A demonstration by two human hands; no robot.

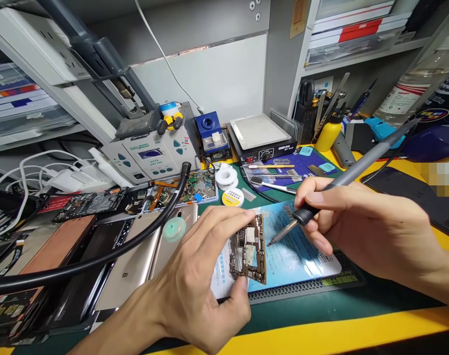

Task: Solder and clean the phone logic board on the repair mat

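My left hand (205, 266) grips a small phone circuit board (260, 251) between thumb and fingers, tilted up on edge. The board carries dense chips and pale shield patches. In my right hand (364, 227) is a grey soldering iron (357, 162), held like a pen. Its pointed tip sits just right of the board's edge; whether they touch I cannot tell. Beneath both lies a shiny blue printed sheet (298, 266) on a dark mat.
A hot-air station (150, 153) with a black hose (135, 246) crosses the left side. Several phones (128, 271) lie there. A solder spool (226, 176), a heating plate (261, 133), a toothbrush (272, 185) and a yellow bottle (329, 132) stand or lie behind the sheet.
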